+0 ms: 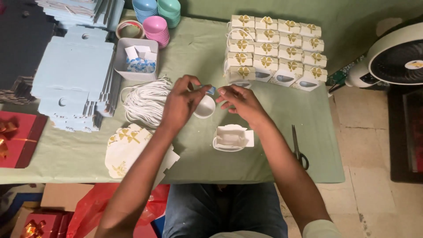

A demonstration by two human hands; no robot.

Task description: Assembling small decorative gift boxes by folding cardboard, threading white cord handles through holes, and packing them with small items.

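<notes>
both hands meet just above the middle of the frame, left hand (180,103) and right hand (240,100) with fingertips pinched together on a tiny blue-and-white tab (211,90) held between them. right under that sits a small white round cup (205,107), touching the left hand's fingers. a bit lower, centre frame, there's an open white gift box (232,137) on the green tablecloth (198,48). left of the hands is a bundle of white cord handles (145,101), and above it a white tray (134,58) with more blue bits. finished boxes with gold bows (273,48) are stacked upper right, flat pale blue box blanks (72,79) pile up at the left, scissors (299,150) lie at the right edge of the cloth.
</notes>
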